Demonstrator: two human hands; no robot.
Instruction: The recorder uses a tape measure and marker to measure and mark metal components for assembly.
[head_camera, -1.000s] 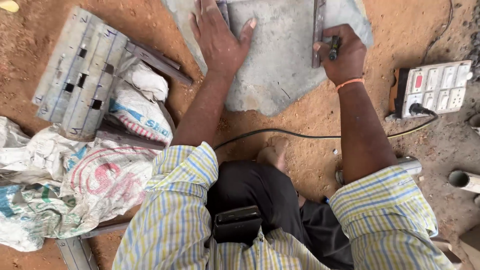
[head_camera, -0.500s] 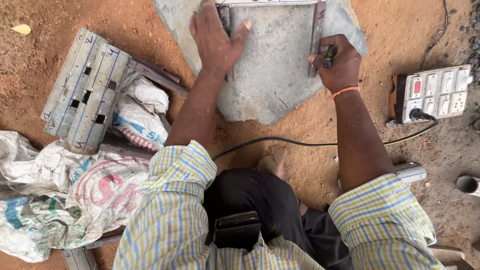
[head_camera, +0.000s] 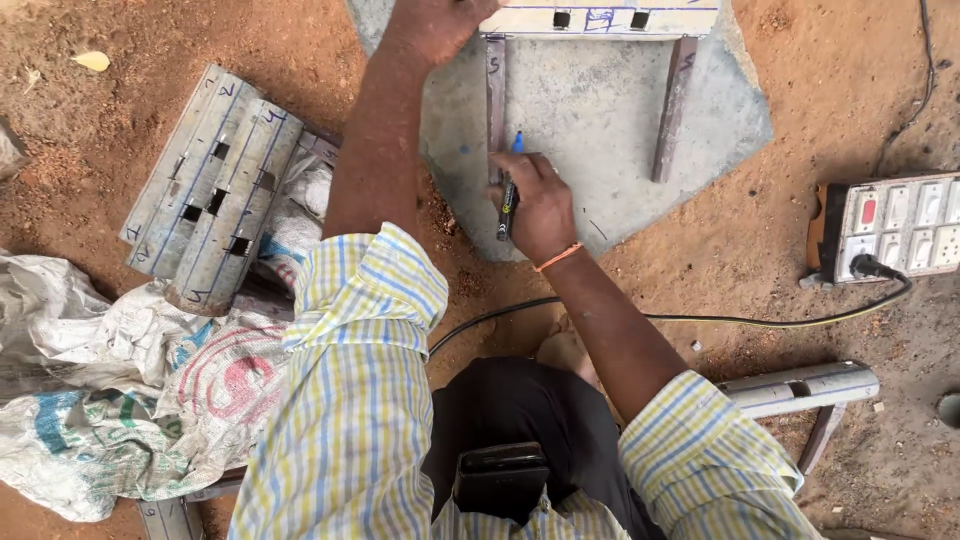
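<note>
Soft, even daylight fills the scene, without hard shadows or glare. The picture is mostly sharp; only the striped shirt (head_camera: 350, 420) near the camera looks slightly soft.

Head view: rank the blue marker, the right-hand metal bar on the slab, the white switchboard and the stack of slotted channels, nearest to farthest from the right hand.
1. Blue marker, held in the right hand.
2. Right-hand metal bar, up and to its right on the slab.
3. and 4. Switchboard, far right, and slotted channels, far left: too close to call.

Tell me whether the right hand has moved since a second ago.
Yes. The right hand, holding a marker, left the right metal bar and now sits by the left metal bar on the stone slab.
</note>
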